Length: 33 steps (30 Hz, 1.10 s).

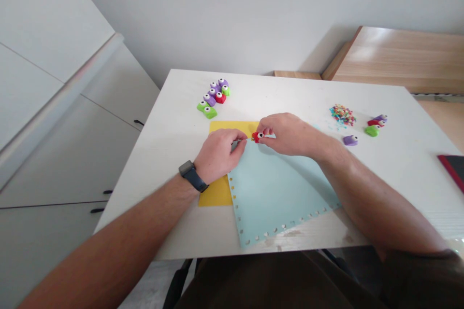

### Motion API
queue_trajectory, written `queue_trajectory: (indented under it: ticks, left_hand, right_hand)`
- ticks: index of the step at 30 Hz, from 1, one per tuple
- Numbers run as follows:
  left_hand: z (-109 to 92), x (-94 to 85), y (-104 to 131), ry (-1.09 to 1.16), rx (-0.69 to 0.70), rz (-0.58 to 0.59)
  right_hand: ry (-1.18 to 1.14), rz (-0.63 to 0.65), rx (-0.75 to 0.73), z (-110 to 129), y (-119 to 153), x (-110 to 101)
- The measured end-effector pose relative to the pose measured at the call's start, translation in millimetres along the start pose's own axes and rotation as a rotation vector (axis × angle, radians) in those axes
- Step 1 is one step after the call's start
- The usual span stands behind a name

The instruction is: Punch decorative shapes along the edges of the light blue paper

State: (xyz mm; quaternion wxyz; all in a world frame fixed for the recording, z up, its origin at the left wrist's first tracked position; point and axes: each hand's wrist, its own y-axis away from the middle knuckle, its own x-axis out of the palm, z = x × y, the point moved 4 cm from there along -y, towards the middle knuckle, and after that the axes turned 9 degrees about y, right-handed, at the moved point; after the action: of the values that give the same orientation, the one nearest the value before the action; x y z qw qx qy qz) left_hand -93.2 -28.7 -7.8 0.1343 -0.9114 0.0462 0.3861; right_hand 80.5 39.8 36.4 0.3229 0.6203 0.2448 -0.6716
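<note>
A light blue sheet (282, 188) lies turned at an angle over a yellow sheet (215, 193), with small shapes cut along its left and lower edges. My right hand (286, 133) grips a small red craft punch (257, 137) at the upper left corner of the blue sheet. Just left of the punch, my left hand (224, 152) pinches the edge of the blue sheet between thumb and fingers. A dark watch (194, 175) is on my left wrist.
Purple, green and red punches (213, 98) stand grouped at the back left of the white table (163, 154). Colourful paper bits (342, 115) lie at the right, near a purple punch (350, 140) and several others (372, 130). A dark red-edged object (453, 169) sits at the far right.
</note>
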Motion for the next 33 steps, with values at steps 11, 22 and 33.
queue_trajectory:
  ticks: [11,22,33]
  left_hand:
    - [-0.7,0.2,0.0,-0.005,0.005,-0.002]
    - [-0.2,1.1,0.0,-0.005,0.0,-0.004]
    - [1.1,1.9,1.4,-0.04,0.027,-0.009]
  right_hand:
    - [0.005,0.009,0.001,0.1,0.9,-0.5]
    - [0.018,0.014,0.011,1.2,1.4,-2.9]
    - [-0.073,0.044,0.059,-1.8,0.4,-7.9]
